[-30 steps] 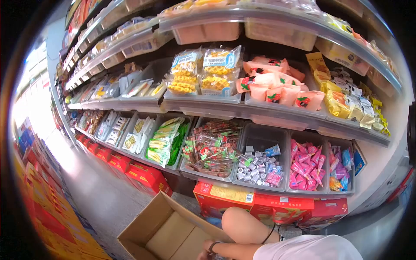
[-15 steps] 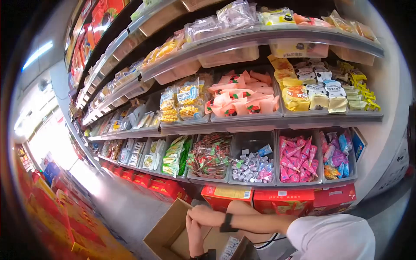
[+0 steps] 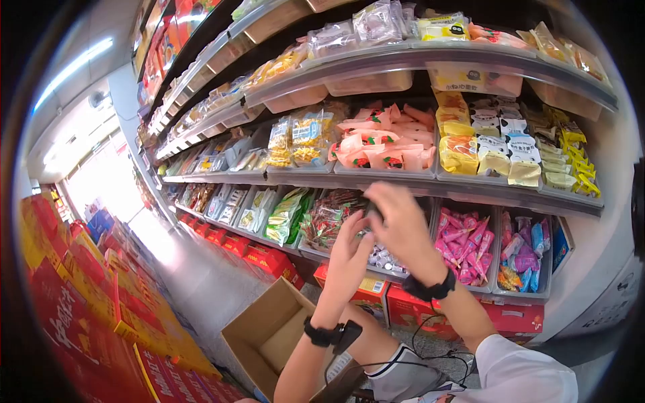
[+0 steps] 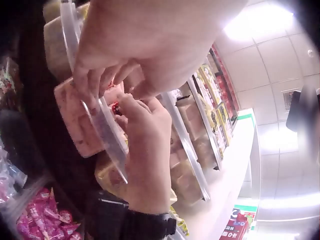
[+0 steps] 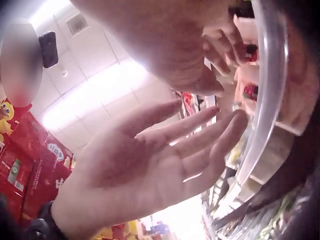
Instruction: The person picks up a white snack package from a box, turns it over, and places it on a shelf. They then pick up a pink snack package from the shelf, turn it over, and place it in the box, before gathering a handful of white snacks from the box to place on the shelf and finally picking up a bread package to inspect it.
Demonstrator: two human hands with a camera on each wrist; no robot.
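Observation:
Both hands are raised in front of the lower shelves in the head view, close together, with nothing seen held in either. My left hand (image 3: 346, 258) has its fingers extended; its palm (image 5: 145, 160) faces the right wrist camera. The right hand (image 3: 398, 232) overlaps its fingertips from the right, fingers loosely bent. Behind them lie a bin of red-and-green wrapped snacks (image 3: 322, 225) and small purple-white cups (image 3: 384, 258), partly hidden. Just above are pink strawberry-printed packets (image 3: 383, 144). An open cardboard box (image 3: 245, 322) stands on the floor below, beside the left forearm.
Pink cone-shaped packets (image 3: 463, 242) and mixed colourful packets (image 3: 524, 255) fill bins at the right. Yellow and white packets (image 3: 494, 148) sit on the shelf above. Red boxes (image 3: 517, 316) line the shelf's base. Stacked red and yellow cartons (image 3: 87, 302) border the aisle at left.
Both hands have risen from over the cardboard box to in front of the lower bins, moving up and right. The head view has tilted up, then shifted slightly.

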